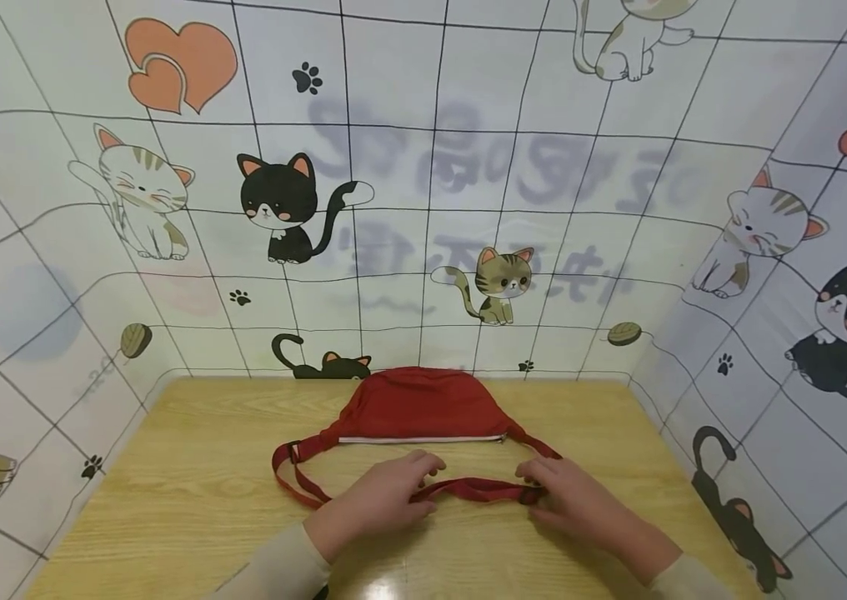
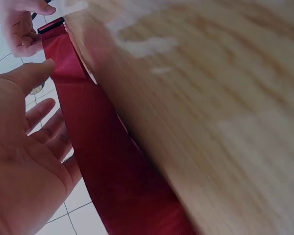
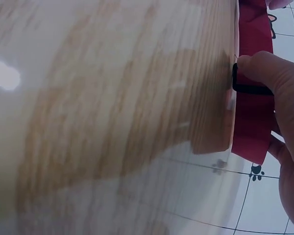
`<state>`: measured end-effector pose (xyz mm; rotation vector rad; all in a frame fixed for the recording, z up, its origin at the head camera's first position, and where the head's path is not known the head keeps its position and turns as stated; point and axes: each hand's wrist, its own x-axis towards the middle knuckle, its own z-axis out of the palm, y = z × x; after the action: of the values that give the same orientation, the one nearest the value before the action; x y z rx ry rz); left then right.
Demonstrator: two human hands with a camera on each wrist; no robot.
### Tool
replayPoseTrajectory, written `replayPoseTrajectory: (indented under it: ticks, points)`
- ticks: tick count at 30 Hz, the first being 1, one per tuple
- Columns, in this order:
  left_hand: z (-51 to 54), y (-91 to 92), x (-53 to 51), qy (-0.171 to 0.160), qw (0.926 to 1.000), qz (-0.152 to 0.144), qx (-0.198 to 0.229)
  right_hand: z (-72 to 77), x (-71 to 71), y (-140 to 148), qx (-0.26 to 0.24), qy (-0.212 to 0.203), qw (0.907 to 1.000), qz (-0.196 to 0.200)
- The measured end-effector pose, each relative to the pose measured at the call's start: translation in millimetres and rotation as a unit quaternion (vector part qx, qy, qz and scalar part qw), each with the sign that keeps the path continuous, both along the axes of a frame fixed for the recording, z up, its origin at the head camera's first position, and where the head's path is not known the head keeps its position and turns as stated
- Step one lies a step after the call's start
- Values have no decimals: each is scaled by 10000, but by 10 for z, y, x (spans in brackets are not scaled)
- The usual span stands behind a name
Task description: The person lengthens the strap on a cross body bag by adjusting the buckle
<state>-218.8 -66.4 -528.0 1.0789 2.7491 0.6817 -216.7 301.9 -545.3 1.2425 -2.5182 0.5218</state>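
Observation:
A red waist bag (image 1: pixel 423 406) lies at the back of the table, its white-edged zipper facing the near side. Its strap (image 1: pixel 479 490) loops toward me. My right hand (image 1: pixel 581 504) pinches this strap at a black slider buckle (image 3: pixel 252 88), the thumb on the buckle and the fingers behind the webbing. Beside the strap's middle, my left hand (image 1: pixel 386 496) has its fingers loosely spread. In the left wrist view the left thumb tip reaches the strap's edge (image 2: pixel 93 132), and the other fingers are partly hidden behind it.
The wooden table (image 1: pixel 221 425) is enclosed by a white gridded sheet (image 1: pixel 393 167) with cartoon cats at the back and sides. Another black slider (image 1: pixel 293 452) sits on the strap's left part. Light reflects off the table's near edge.

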Motion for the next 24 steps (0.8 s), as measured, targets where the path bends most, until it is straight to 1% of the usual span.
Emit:
replayPoseTrajectory:
  ticks: [3, 6, 9, 18, 21, 24]
  points:
    - [-53, 12, -24, 64, 9999, -42, -140, -17, 7, -1, 75, -90, 9999, -39]
    - [-91, 10, -42, 59, 9999, -54, -127, -28, 23, -2, 212, -107, 9996, -178]
    - [-105, 0, -51, 34, 10000, -29, -77, -36, 41, -8, 326, -80, 9991, -269]
    - [-46, -45, -61, 155, 9999, -4, -54, -46, 41, -14, 260, 189, 9988, -362]
    - [-23, -57, -62, 160, 9998, 23, -76, -23, 46, -20, 237, 148, 9986, -447]
    - [-10, -67, -66, 111, 9999, 68, -78, 12, 56, -27, 246, 0, 9981, -572]
